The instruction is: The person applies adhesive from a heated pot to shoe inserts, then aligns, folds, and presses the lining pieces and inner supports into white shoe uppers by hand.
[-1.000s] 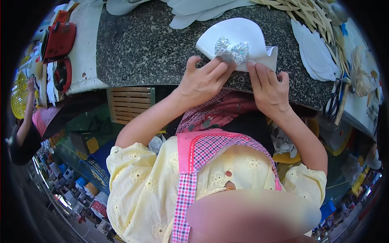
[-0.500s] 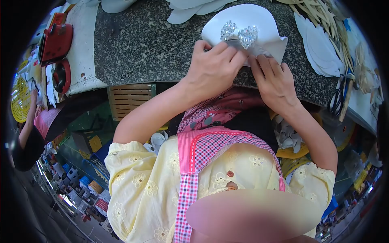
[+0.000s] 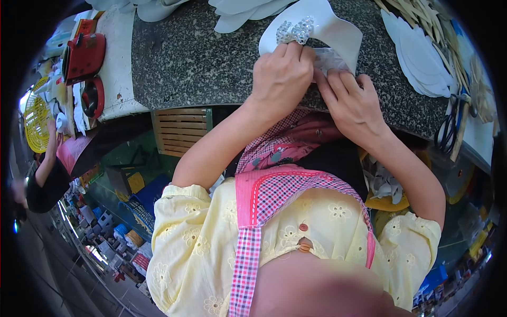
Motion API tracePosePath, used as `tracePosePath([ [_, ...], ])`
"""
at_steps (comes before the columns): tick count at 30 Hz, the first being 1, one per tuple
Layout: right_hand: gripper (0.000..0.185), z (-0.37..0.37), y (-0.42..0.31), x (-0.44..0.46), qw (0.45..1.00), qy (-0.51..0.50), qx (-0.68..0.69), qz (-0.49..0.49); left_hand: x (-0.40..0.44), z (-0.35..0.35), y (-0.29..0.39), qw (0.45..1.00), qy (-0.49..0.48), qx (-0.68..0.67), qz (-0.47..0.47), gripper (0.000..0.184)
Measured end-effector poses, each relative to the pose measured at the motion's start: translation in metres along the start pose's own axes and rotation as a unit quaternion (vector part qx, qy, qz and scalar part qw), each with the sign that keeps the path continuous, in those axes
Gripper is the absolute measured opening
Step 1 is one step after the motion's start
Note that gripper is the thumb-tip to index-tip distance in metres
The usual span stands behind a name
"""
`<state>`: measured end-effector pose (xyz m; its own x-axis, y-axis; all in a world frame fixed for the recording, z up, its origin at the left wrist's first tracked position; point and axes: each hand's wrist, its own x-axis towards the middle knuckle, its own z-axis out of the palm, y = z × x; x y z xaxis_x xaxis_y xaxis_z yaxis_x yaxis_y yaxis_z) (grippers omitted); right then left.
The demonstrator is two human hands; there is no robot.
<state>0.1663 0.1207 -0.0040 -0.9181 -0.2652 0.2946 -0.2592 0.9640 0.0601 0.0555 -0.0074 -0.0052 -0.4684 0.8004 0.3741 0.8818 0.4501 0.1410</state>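
A white curved shoe upper [image 3: 338, 31] with a sparkling rhinestone bow [image 3: 296, 30] is up at the granite slab's front half. My left hand [image 3: 283, 74] is closed on the upper's edge just below the bow, fingers curled and tips partly hidden. My right hand [image 3: 351, 98] is closed at the upper's lower right side, its fingertips at a crumpled translucent film [image 3: 330, 59]. This film lies between the two hands, against the upper's inner edge. Whether it is attached to the upper I cannot tell.
White cut pieces [image 3: 417, 58] are stacked on the right, near tan strips [image 3: 422, 18] and black-handled scissors [image 3: 448, 129]. More white pieces [image 3: 245, 13] lie at the back. A red box [image 3: 84, 58] and red tape dispenser-like object [image 3: 93, 98] stand left. Another person's arm [image 3: 48, 153] shows far left.
The upper has turned and tilted, with the bow shifting left and up. More of the translucent film shows between my hands. My left hand has moved up close under the bow.
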Motion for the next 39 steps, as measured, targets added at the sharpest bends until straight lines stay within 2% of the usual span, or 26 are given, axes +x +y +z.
tracePosePath([
  [9,0.032,0.004,0.004,0.001,1.000,0.009,0.010,-0.025,0.015,0.002,-0.008,0.996,-0.026,0.080,0.015,0.006],
  [12,0.034,0.005,0.004,0.001,1.000,-0.006,0.012,-0.019,0.014,-0.001,-0.018,0.997,-0.034,0.035,0.055,0.008],
  [13,0.034,0.005,0.004,0.001,1.000,0.000,0.010,-0.018,0.007,-0.006,-0.022,0.997,-0.028,0.011,0.068,0.018],
  [16,0.035,0.006,0.000,-0.001,1.000,0.005,0.004,-0.006,-0.012,-0.013,-0.033,0.980,0.027,-0.072,0.183,0.030],
  [17,0.035,0.007,-0.002,-0.002,1.000,0.000,-0.001,-0.005,-0.021,-0.016,-0.029,0.986,-0.020,-0.052,0.159,0.040],
  [21,0.033,0.011,-0.008,-0.002,0.998,-0.033,-0.037,0.030,-0.041,-0.014,-0.018,0.987,-0.072,0.050,0.132,0.050],
  [24,0.048,0.009,-0.008,0.003,0.997,-0.049,-0.004,0.054,-0.041,-0.015,-0.012,0.985,-0.083,0.081,0.124,0.048],
  [27,0.047,0.008,-0.007,0.012,0.990,-0.092,0.039,0.100,-0.037,-0.013,-0.012,0.989,-0.057,0.057,0.125,0.044],
  [30,0.036,0.002,-0.008,0.014,0.984,-0.028,0.068,0.164,-0.030,-0.010,-0.011,0.984,-0.029,0.063,0.167,0.038],
  [33,0.047,-0.027,-0.004,0.011,0.970,0.061,0.208,0.105,-0.020,-0.012,-0.017,0.979,0.006,0.021,0.204,0.033],
  [36,0.056,-0.027,0.012,-0.028,0.952,0.201,0.226,0.042,-0.007,-0.023,-0.019,0.976,0.069,-0.064,0.196,0.028],
  [37,0.053,-0.019,0.011,-0.031,0.874,0.213,0.384,0.207,-0.004,-0.028,-0.020,0.972,0.090,-0.098,0.195,0.028],
  [38,0.050,-0.011,0.012,-0.032,0.744,0.214,0.519,0.362,-0.002,-0.031,-0.019,0.966,0.109,-0.131,0.196,0.028],
  [39,0.051,-0.001,0.022,-0.025,0.584,0.222,0.711,0.323,-0.003,-0.032,-0.017,0.958,0.108,-0.189,0.185,0.027],
])
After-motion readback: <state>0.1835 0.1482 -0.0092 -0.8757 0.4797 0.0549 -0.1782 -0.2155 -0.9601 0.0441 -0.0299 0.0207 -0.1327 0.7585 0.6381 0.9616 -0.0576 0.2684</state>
